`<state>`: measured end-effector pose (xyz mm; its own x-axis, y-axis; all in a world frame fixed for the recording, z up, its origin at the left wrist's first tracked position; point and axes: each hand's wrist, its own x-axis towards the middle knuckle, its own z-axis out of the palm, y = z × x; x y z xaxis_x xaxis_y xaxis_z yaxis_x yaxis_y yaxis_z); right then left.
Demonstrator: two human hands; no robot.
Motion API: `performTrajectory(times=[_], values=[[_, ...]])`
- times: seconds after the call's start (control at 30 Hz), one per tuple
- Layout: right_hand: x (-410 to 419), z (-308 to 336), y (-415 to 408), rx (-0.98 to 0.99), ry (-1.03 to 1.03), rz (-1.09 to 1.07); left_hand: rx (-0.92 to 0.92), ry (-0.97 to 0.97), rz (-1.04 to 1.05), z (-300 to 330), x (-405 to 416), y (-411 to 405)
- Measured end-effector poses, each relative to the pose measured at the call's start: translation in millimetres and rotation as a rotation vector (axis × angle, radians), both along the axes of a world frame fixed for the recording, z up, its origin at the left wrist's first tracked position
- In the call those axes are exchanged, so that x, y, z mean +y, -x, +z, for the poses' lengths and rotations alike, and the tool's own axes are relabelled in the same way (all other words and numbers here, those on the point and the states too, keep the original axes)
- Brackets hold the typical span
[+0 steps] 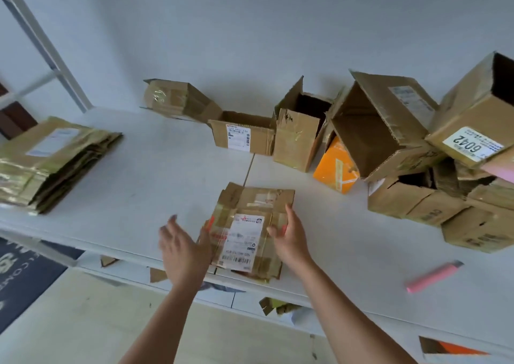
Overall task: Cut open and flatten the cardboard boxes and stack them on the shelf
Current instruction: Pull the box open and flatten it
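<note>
We see a flattened brown cardboard box with a white shipping label point(249, 231) lying on the white table point(155, 169), close to its near edge and just in front of us. Our right hand point(288, 234) rests against the right edge of this flat box, thumb on top and fingers curling loosely at its side, so it appears to hold that edge lightly. Our left hand point(182, 248) is spread wide, fingers straight and apart, with its thumb side at the left edge of the box; we cannot tell whether it truly touches the cardboard, and the hand is a little blurred.

Well apart to the left, near the table's left end, lies a stack of flattened brown boxes shiny with tape point(52, 160), one white label on top. Along the far side of the table, by the pale wall, stand unflattened boxes: a taped brown box tipped on its side point(178, 99), a low open box with a white label point(242, 133), and a taller open box point(299, 135) beside it. Further right an orange box point(335, 166) leans against a heap of open brown cartons point(417, 163), one bearing a label reading 6042 point(470, 144). A pink utility knife point(434, 276) lies on the table to our right, apart from both hands.
</note>
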<state>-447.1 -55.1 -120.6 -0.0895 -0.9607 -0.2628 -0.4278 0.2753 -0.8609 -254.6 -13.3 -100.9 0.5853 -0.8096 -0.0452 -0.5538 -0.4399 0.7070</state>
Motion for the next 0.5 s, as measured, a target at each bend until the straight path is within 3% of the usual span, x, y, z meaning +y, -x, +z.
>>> performTrajectory(times=[0.07,0.13,0.23,0.33,0.5], values=[[5,-9,-6,0.214,0.017,0.109,-0.136,-0.074,-0.361,-10,-9,-2],[9,-16,-12,0.525,0.002,0.145,-0.183,-0.288,-0.629,-33,-16,-4],[18,-25,-23,0.655,0.090,0.196,-0.235,-0.386,-0.649,-59,-9,-6],[29,-44,-31,0.741,0.043,0.357,-0.268,-0.361,-0.646,-66,-7,-6],[18,-49,-33,0.824,-0.004,0.410,-0.267,-0.429,-0.672,-59,-17,-7]])
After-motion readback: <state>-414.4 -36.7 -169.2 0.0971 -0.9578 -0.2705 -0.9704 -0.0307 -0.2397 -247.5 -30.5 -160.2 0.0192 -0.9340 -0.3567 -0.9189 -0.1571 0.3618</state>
